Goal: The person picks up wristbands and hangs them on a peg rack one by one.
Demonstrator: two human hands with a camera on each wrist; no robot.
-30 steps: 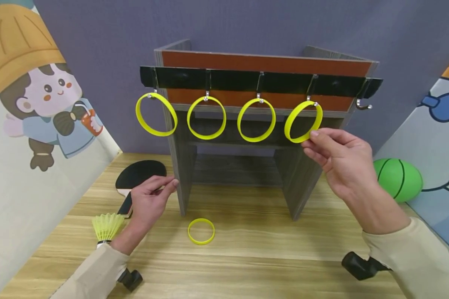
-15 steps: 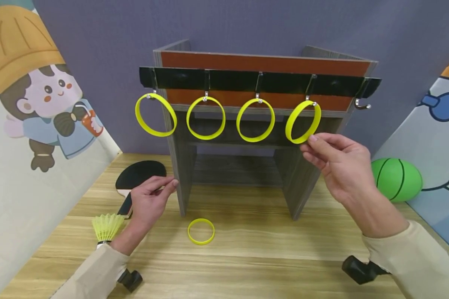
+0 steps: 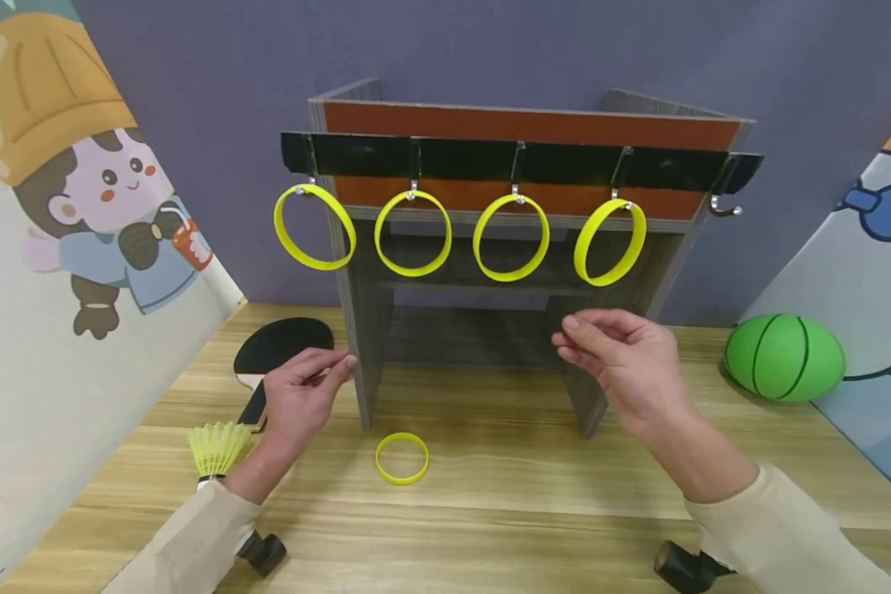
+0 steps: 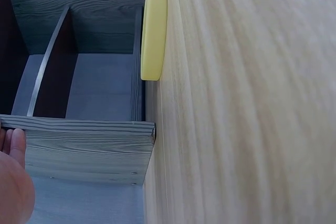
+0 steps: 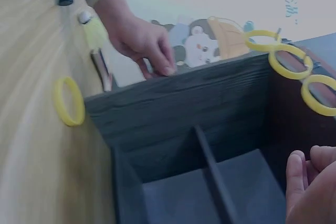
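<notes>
Several yellow rings hang from metal hooks on a black strip [image 3: 468, 158] across the front of a grey shelf unit. The rightmost hung ring [image 3: 584, 247] sits on the fourth hook. My right hand [image 3: 631, 363] is below it, apart from it, fingers loosely curled with nothing in them. My left hand [image 3: 300, 400] holds the front edge of the unit's left side panel [image 3: 370, 338] between thumb and fingers. Another yellow ring [image 3: 401, 481] lies on the table in front of the unit; the left wrist view shows this ring [image 4: 153, 35] from the side.
A bare hook [image 3: 726, 211] is at the strip's right end. Left of the unit lie a black table tennis bat [image 3: 282, 342] and a yellow shuttlecock [image 3: 218, 445]. A green ball [image 3: 784, 356] rests at the right, by the wall.
My right hand has let go of the rightmost hung ring and moved down and left, away from it. The ring stays on its hook. My left hand keeps its place.
</notes>
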